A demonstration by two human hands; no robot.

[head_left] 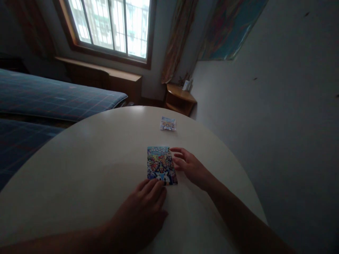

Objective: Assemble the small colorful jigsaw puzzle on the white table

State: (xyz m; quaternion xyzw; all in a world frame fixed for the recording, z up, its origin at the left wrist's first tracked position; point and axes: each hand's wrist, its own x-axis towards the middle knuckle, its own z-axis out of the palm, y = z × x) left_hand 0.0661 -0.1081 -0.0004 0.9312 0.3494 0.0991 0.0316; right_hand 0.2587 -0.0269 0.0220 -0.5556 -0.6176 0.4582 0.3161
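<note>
A round white table (79, 169) in a dim bedroom bears 1 colourful card (161, 165), flat and not yet lifted. The left hand (140, 215) lies spread, fingertips on its near edge. The right hand (189, 167), fingers loosely open, touches its right side, pinching nothing.

The left hand (143, 210) lies palm down and flat, fingers straight and close together, its fingertips (156, 185) touching the near edge of the picture card (161, 165). The left forearm (53, 241) comes in from the near left of the card. The right hand (189, 165) sits just to the card's right, unclenched, fingers loosely bent and a little spread, pointing towards the card's right edge. The right forearm (238, 220) runs back from it, near and right of the card.
</note>
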